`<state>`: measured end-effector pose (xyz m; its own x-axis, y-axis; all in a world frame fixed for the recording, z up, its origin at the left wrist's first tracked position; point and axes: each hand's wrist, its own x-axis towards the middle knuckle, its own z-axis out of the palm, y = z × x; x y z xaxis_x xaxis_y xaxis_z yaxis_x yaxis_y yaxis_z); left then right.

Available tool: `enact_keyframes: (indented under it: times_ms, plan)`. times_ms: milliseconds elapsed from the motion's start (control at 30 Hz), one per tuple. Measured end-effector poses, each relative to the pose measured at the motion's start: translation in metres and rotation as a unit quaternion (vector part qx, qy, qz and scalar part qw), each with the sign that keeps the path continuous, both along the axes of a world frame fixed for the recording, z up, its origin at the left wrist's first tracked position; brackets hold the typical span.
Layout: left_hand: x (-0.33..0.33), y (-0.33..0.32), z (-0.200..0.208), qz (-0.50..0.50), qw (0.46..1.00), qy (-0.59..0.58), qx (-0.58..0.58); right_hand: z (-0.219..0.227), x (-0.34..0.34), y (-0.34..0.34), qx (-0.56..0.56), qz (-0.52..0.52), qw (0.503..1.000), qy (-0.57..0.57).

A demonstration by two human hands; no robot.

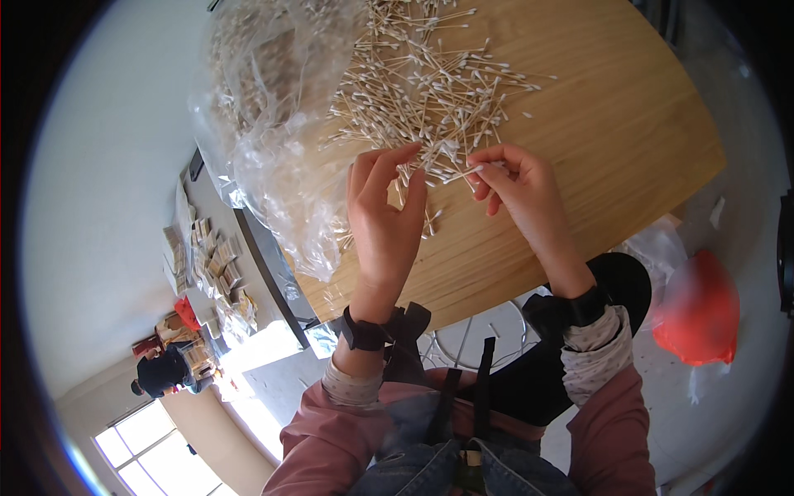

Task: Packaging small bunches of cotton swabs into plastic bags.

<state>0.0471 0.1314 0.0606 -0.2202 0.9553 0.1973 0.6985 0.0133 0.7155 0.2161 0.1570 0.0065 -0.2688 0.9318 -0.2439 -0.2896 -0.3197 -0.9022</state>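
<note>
A loose heap of cotton swabs (413,107) with thin wooden sticks and white tips is spread over the wooden table (595,107). At its near edge, my left hand (385,202) hovers with thumb and forefinger apart, and nothing shows between them. A few swabs lie beneath and beside its fingers. My right hand (521,182) is to the right, thumb and forefinger pinched on a cotton swab (461,174) that points left toward my other hand. The ends of its remaining fingers are curled and partly hidden.
A large clear plastic bag (289,140) full of swabs covers the table's left side. A red plastic bag (699,310) sits on the floor at right. To the far left, packets (217,260) are piled on another table, and a person (161,372) in dark clothing is beyond it.
</note>
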Motion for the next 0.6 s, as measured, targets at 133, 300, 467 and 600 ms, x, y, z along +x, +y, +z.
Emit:
enact_keyframes:
  times_ms: [133, 300, 467, 600]
  plan:
    - [-0.003, 0.032, -0.008, -0.125, 0.978, 0.155, 0.06, 0.004, -0.003, -0.001, -0.003, -0.031, 0.999, 0.011]
    - [-0.015, 0.042, -0.007, -0.067, 0.997, 0.022, 0.002, 0.008, 0.004, 0.005, 0.001, -0.11, 0.994, -0.019]
    - [-0.032, 0.027, 0.01, 0.033, 0.966, -0.251, -0.056, 0.01, 0.012, 0.008, 0.047, -0.12, 0.991, 0.029]
    - [-0.026, 0.008, 0.017, 0.014, 0.949, -0.304, -0.089, 0.022, 0.003, 0.0, -0.002, 0.031, 0.999, 0.029]
